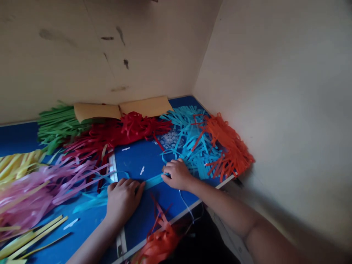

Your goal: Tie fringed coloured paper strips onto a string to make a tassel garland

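- Your left hand (125,192) lies palm down over the light-blue strip (153,181), its fingers side by side and bent; you cannot tell from here whether it pinches the strip or only presses on it.
- Your right hand (177,174) pinches the strip's other end, fingers curled in and the thumb against it.
- The strip runs almost flat between your two hands, above the blue table (145,156), near its front edge.
- Beyond your right hand you have a light-blue fringe pile (196,135), with an orange fringe pile (229,145) touching its right side.
- A thin pale string (187,205) hangs below your right hand, over the table's edge.
- Close to you, an orange bunch (162,240) sits at that edge.
- On your left lie pink strips (35,194), with yellow strips (24,161) beside them.
- Toward the wall (154,55) you see red strips (106,134), green strips (60,123) and tan sheets (145,106).
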A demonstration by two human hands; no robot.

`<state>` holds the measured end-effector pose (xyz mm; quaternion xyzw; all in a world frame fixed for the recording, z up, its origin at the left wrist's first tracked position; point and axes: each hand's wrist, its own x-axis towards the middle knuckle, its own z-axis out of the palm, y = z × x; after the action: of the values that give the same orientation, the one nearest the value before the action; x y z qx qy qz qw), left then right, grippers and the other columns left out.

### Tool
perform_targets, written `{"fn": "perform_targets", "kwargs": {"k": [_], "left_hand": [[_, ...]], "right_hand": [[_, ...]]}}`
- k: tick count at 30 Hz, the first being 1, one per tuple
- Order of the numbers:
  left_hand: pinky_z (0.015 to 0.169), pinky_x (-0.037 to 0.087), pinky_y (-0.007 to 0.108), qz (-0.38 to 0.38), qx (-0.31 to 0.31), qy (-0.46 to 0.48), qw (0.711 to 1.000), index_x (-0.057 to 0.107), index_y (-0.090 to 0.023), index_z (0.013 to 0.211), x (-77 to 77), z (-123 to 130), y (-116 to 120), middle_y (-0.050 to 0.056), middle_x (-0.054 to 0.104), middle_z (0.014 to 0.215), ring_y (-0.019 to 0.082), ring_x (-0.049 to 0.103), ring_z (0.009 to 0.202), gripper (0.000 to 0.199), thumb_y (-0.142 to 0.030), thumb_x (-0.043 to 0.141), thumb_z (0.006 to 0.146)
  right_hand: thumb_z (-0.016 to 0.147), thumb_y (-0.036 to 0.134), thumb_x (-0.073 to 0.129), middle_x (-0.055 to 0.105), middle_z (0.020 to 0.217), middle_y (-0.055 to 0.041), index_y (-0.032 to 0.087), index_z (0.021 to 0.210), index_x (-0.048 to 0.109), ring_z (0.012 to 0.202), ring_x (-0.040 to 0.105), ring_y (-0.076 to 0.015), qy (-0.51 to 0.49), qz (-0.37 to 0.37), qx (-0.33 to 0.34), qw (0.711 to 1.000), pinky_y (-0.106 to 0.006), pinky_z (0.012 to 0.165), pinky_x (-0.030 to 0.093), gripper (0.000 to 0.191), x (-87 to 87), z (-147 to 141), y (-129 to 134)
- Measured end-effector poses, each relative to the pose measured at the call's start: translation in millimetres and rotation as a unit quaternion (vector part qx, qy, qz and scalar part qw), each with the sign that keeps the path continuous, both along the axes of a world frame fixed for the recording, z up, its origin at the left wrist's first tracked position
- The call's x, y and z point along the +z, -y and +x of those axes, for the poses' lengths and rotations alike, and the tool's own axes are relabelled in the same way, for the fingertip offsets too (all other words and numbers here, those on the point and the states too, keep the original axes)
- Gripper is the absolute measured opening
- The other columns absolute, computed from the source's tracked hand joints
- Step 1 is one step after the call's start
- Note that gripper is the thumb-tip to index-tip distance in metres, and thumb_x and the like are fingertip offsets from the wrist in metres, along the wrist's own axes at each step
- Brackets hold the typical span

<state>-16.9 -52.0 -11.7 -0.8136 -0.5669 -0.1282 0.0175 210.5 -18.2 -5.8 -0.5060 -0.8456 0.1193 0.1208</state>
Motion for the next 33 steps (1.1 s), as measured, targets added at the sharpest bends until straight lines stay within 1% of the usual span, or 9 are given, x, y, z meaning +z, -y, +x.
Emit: {"fn": "perform_targets", "kwargs": {"k": [5,9,12,14,16,20,23,29,33], "left_hand": [[0.071,0.034,0.04,0.003,0.01,-0.02,1.0,0.066,-0.021,0.07,-1.5,0.5,-1.7,0.005,0.068,0.067,0.027,0.063,0.075,0.038,-0.041,0.047,0.095],[0.089,0.034,0.046,0.041,-0.004,-0.02,0.999,0.071,-0.025,0.093,1.2,-0.3,1.8,0.007,0.073,0.094,0.027,0.063,0.091,0.025,-0.029,0.047,0.095],[0.098,0.03,0.049,0.096,-0.078,-0.033,0.992,0.073,-0.032,0.093,6.9,0.3,4.9,0.004,0.073,0.102,0.027,0.061,0.099,0.029,-0.016,0.048,0.092],[0.099,0.03,0.05,0.123,-0.114,-0.035,0.985,0.073,-0.03,0.091,10.7,2.0,6.3,0.004,0.074,0.097,0.027,0.061,0.099,0.029,-0.013,0.05,0.09],[0.101,0.03,0.052,0.131,-0.126,-0.027,0.983,0.072,-0.026,0.09,13.4,4.6,7.0,0.004,0.074,0.094,0.028,0.062,0.099,0.024,-0.015,0.051,0.088],[0.103,0.03,0.053,0.131,-0.134,-0.019,0.982,0.072,-0.022,0.091,15.5,9.0,5.7,0.006,0.075,0.093,0.028,0.063,0.097,0.018,-0.026,0.055,0.089],[0.1,0.031,0.053,0.14,-0.129,-0.024,0.981,0.071,-0.024,0.087,16.0,9.5,2.6,0.003,0.075,0.087,0.027,0.064,0.092,0.017,-0.022,0.054,0.089],[0.094,0.033,0.05,0.155,-0.146,-0.034,0.976,0.069,-0.023,0.08,15.9,5.7,7.5,0.001,0.074,0.08,0.025,0.064,0.087,0.023,-0.016,0.051,0.092],[0.092,0.034,0.049,0.132,-0.155,-0.013,0.979,0.072,-0.025,0.09,6.4,-9.6,17.0,0.001,0.075,0.085,0.025,0.065,0.087,0.029,-0.016,0.045,0.096]], "right_hand": [[0.085,0.029,0.066,0.07,0.085,-0.0011,0.019,0.081,0.067,0.086,0.057,-0.0189,0.002,-0.016,-0.017,1.0,-0.033,0.074,0.028,0.011,0.6,0.3,-0.7],[0.087,0.028,0.065,0.068,0.097,-0.0043,0.02,0.093,0.064,0.093,0.055,-0.0211,0.008,0.058,-0.051,0.997,-0.037,0.083,0.029,0.01,12.1,6.0,6.9],[0.092,0.029,0.06,0.067,0.104,-0.0057,0.021,0.097,0.064,0.101,0.053,-0.0229,0.028,0.13,0.061,0.989,-0.043,0.091,0.026,0.01,18.3,6.7,14.1],[0.095,0.031,0.057,0.068,0.098,-0.0061,0.019,0.092,0.064,0.098,0.054,-0.0225,0.05,0.142,0.155,0.976,-0.045,0.092,0.026,0.014,17.1,5.1,15.1],[0.097,0.024,0.05,0.068,0.091,-0.0063,0.016,0.087,0.064,0.091,0.055,-0.0208,0.078,0.149,0.197,0.966,-0.044,0.09,0.027,0.019,13.0,3.5,11.3],[0.094,0.021,0.052,0.068,0.082,-0.0037,0.018,0.079,0.067,0.081,0.055,-0.0183,0.064,0.124,0.188,0.972,-0.041,0.084,0.028,0.022,8.8,2.2,-3.8],[0.086,0.025,0.061,0.068,0.078,-0.0015,0.02,0.074,0.068,0.081,0.055,-0.0187,0.041,0.084,0.155,0.984,-0.04,0.084,0.028,0.015,14.0,-1.4,-7.6],[0.095,0.024,0.052,0.067,0.092,-0.0052,0.017,0.09,0.065,0.091,0.051,-0.0222,0.076,0.201,0.194,0.957,-0.042,0.086,0.029,0.015,10.8,-11.9,11.8],[0.099,0.017,0.049,0.07,0.088,-0.0014,0.02,0.086,0.067,0.09,0.051,-0.0189,0.033,0.196,0.168,0.966,-0.04,0.086,0.027,0.023,-5.8,8.2,14.5]]}}
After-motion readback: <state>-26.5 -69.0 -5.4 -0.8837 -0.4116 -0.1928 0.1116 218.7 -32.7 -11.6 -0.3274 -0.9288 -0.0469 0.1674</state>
